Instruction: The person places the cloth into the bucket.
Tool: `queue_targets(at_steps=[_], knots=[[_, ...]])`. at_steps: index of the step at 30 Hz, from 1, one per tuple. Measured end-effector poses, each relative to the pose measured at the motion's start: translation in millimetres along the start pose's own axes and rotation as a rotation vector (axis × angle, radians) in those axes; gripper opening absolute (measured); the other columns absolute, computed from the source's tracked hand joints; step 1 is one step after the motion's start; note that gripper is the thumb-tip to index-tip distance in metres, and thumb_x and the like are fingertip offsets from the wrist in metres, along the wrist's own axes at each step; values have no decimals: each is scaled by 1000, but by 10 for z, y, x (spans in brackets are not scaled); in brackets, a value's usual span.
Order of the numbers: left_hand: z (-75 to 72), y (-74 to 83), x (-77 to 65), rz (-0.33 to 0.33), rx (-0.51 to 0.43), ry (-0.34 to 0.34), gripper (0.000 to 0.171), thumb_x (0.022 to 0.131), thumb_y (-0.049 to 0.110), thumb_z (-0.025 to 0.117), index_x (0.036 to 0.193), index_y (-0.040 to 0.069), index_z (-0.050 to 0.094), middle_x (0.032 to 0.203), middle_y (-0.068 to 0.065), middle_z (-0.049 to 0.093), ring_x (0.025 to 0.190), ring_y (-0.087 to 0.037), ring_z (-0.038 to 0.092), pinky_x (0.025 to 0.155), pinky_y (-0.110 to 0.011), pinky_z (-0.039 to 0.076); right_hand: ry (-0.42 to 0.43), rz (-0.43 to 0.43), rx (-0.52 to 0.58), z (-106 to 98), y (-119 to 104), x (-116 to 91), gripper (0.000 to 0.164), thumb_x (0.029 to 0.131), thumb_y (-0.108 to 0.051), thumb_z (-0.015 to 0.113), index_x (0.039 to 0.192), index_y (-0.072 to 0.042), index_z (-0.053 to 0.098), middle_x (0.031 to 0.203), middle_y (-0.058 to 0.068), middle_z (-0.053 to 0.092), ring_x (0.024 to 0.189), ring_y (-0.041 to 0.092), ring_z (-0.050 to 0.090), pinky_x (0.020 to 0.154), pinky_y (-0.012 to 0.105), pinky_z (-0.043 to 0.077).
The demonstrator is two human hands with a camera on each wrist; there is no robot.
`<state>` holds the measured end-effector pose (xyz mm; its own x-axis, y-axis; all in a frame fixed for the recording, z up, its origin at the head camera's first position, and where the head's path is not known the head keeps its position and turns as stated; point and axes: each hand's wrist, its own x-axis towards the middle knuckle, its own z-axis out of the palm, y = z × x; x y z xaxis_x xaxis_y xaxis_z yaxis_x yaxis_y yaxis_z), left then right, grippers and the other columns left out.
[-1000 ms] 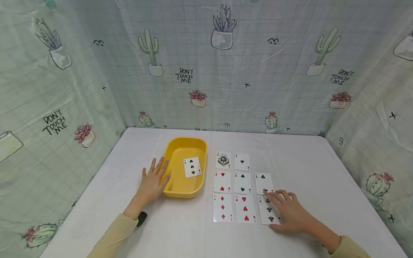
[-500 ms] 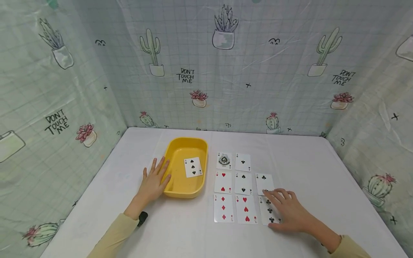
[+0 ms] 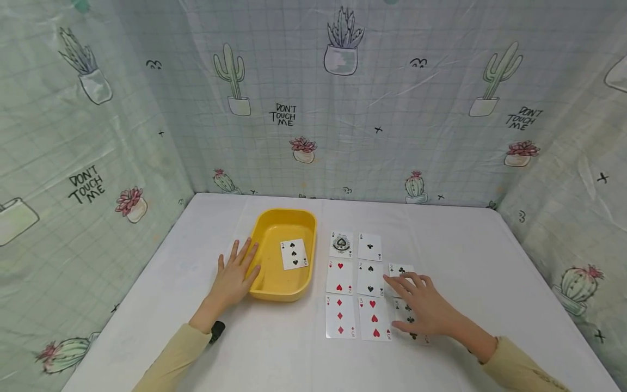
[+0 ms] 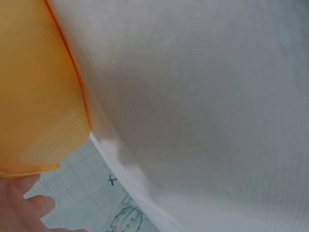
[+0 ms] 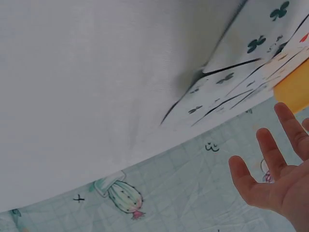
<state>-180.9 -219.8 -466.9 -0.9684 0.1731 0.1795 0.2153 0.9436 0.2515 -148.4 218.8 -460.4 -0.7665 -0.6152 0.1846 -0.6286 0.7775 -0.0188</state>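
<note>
My left hand lies with spread fingers at the left rim of a yellow tray; in the left wrist view its fingertips touch the tray's edge. A three of spades lies face up inside the tray. Loosely spread and holding nothing, my right hand is over the two of clubs and three of clubs, partly hiding both. Its index fingertip is at the right edge of the two of spades. The right wrist view shows the fingers apart.
Other face-up cards lie beside these in rows: ace of spades, ace of clubs, two of hearts, three of diamonds and three of hearts. The white table is enclosed by cactus-print sheeting.
My right hand has shifted left and slightly away from me, across the two and three of clubs. The left hand, tray and cards stay where they were.
</note>
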Motion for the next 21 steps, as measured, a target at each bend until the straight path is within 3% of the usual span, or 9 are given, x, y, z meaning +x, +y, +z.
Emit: queue_targets(at_steps=[10,21], knots=[[10,6,-1,0,-19,22,56,93,35,41,142,14,25,150,-8,18,138,-36,8,99,-69,12,107,-113,17,-90,17,497,82,70,-44,68,137,-13,34,123,0,51,112,24,40,88,49,33],[1,9,-8,-7,-12,11,56,93,35,41,142,13,24,150,-8,17,138,-36,8,98,-69,12,67,-160,64,-148,-121,1095,70,80,-42,59,139,-17,31,128,0,48,116,23,39,92,50,32]])
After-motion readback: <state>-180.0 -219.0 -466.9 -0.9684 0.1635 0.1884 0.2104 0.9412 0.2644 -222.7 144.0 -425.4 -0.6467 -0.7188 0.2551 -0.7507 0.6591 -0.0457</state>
